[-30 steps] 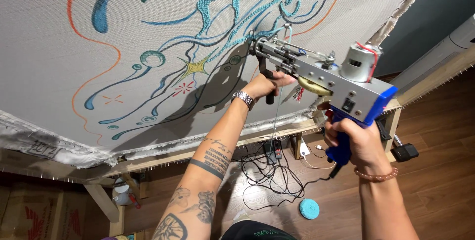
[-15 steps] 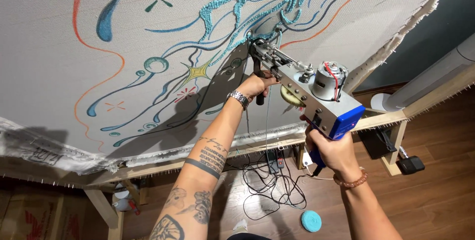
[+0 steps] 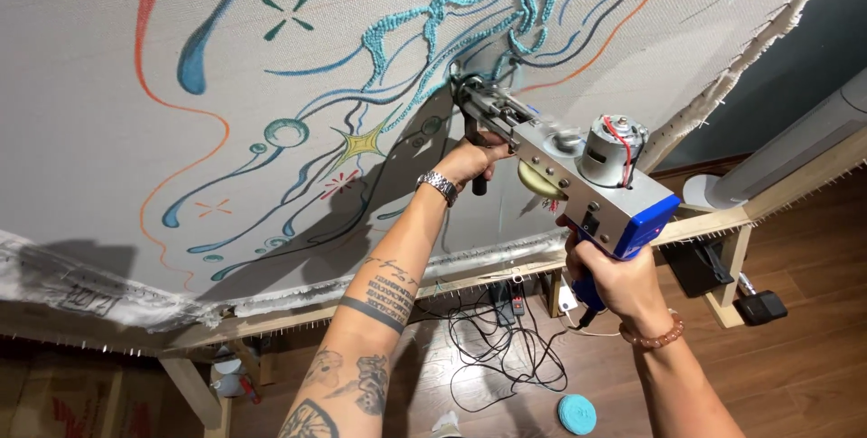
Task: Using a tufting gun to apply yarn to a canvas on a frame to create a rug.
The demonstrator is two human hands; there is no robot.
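In the head view, a tufting gun (image 3: 569,172) is pressed nose-first against a stretched grey cloth (image 3: 135,59) drawn with blue, orange and teal lines. The gun has a silver metal body, a small cylindrical motor with red wires on top, a brass-coloured gear on its side and a blue rear end and handle. The left hand (image 3: 470,160) is wrapped tight around the black front grip just below the gun's nose. The right hand (image 3: 614,280) is clenched on the blue handle under the gun's rear. Teal yarn loops (image 3: 433,27) run along the cloth above the gun's tip.
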